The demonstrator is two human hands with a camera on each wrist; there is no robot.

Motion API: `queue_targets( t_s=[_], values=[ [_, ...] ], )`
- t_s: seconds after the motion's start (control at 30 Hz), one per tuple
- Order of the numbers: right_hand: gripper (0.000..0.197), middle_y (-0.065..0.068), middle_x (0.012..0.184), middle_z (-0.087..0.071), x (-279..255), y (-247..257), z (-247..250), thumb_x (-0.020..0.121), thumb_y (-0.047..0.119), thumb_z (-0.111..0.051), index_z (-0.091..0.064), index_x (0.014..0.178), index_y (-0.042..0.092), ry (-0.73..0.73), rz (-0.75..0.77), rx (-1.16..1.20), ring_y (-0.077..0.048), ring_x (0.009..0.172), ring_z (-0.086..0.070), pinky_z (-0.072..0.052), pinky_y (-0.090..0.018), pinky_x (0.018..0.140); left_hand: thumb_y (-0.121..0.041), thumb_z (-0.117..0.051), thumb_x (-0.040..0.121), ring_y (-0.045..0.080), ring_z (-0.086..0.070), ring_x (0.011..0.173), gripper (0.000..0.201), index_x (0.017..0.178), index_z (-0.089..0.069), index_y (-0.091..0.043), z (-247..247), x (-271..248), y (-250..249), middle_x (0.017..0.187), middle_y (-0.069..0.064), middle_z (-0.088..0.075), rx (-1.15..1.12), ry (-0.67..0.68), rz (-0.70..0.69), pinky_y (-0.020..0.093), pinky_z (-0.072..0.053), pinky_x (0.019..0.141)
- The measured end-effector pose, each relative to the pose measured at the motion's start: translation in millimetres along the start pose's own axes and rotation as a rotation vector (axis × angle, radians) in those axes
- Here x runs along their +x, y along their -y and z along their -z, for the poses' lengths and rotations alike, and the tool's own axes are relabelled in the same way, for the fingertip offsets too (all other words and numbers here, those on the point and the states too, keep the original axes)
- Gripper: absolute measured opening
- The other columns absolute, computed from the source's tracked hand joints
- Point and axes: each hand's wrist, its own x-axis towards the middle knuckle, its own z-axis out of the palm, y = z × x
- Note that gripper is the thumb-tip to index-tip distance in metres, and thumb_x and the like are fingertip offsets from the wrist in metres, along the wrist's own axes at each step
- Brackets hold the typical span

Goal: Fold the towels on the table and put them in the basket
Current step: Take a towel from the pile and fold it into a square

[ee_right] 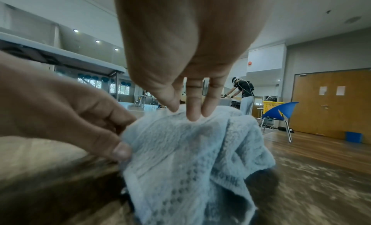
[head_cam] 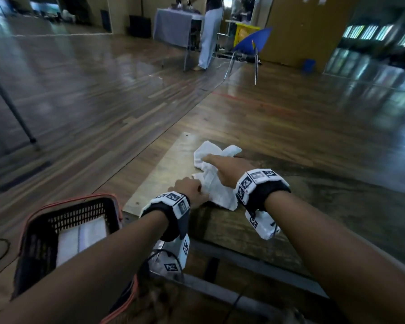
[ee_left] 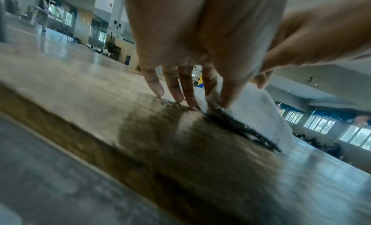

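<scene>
Left grip [head_cam: 189,186] pinches crumpled towel [head_cam: 214,174]; its underside stays hidden.

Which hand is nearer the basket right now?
Left. The left hand pinches the towel edge nearest the basket; the right hand rests on the towel, farther away.

a blue chair [head_cam: 250,46] stands near a person [head_cam: 209,31] on the wood floor [head_cam: 80,90].

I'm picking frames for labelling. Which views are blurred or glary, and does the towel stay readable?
Head view: floor and tabletop smeared, window glare on the floorboards, white towel sharp enough. Left wrist view: table heavily motion-blurred, towel only partly seen. Right wrist view: towel weave crisp, left hand soft, edges bowed.
</scene>
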Motion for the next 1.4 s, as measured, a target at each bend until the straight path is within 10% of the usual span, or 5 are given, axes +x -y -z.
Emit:
queue_targets(
  t_s=[0.13, 0.73, 1.0, 1.17, 1.4],
  values=[
    [0.041, -0.002, 0.129, -0.056, 2.8, 0.4, -7.9, 0.091, 0.013, -0.049, -0.050, 0.129, 0.027, -0.012, 0.022, -0.095, -0.030, 0.106, -0.059, -0.044, -0.034, 0.075, -0.028, -0.054, 0.085, 0.032, -0.058, 0.089, 0.019, 0.073, -0.047, -0.015, 0.1, -6.2, -3.3, 0.089, 0.011, -0.062, -0.150, -0.115, -0.039, 0.039, -0.047, 0.077],
    [0.010, -0.004, 0.087, -0.066, -197.2, -43.1, 150.9, 0.079, 0.028, -0.054, -0.047, 0.086, 0.028, -0.491, -0.331, 0.018, -0.031, 0.082, -0.061, -0.042, -0.033, 0.064, -0.011, -0.061, 0.085, 0.016, -0.044, 0.061, 0.007, 0.078, -0.062, -0.011, 179.7, -129.1, -97.0, 0.064, -0.006, -0.049, -0.269, -0.655, -0.690, 0.023, -0.028, 0.058],
    [0.009, 0.005, 0.073, -0.063, -305.0, -64.1, 232.6, 0.080, 0.022, -0.062, -0.058, 0.072, 0.024, -0.740, -0.496, 0.084, -0.015, 0.067, -0.058, -0.041, -0.025, 0.057, -0.014, -0.060, 0.087, 0.015, -0.050, 0.070, 0.010, 0.085, -0.065, -0.005, 294.6, -205.7, -139.3, 0.076, 0.005, -0.060, -0.354, -0.972, -0.687, 0.019, -0.034, 0.059],
    [0.009, -0.005, 0.090, -0.066, -337.1, -35.5, 267.8, 0.090, 0.026, -0.058, -0.062, 0.090, 0.018, -0.692, -0.316, 0.300, -0.020, 0.083, -0.061, -0.046, -0.028, 0.069, -0.024, -0.063, 0.087, 0.024, -0.060, 0.081, 0.018, 0.094, -0.070, -0.009, 328.1, -246.0, -156.4, 0.088, 0.010, -0.066, -0.196, -0.745, -0.787, 0.033, -0.049, 0.077],
    [0.039, 0.003, 0.075, -0.066, -321.7, 51.5, 302.3, 0.085, 0.050, -0.058, -0.067, 0.088, 0.013, -0.576, -0.060, 0.436, -0.007, 0.064, -0.060, -0.046, -0.020, 0.063, -0.035, -0.064, 0.084, 0.011, -0.052, 0.063, 0.022, 0.081, -0.068, -0.014, 335.3, -273.4, -206.5, 0.069, -0.004, -0.060, -0.112, -0.713, -0.837, 0.020, -0.040, 0.056]
  ],
)
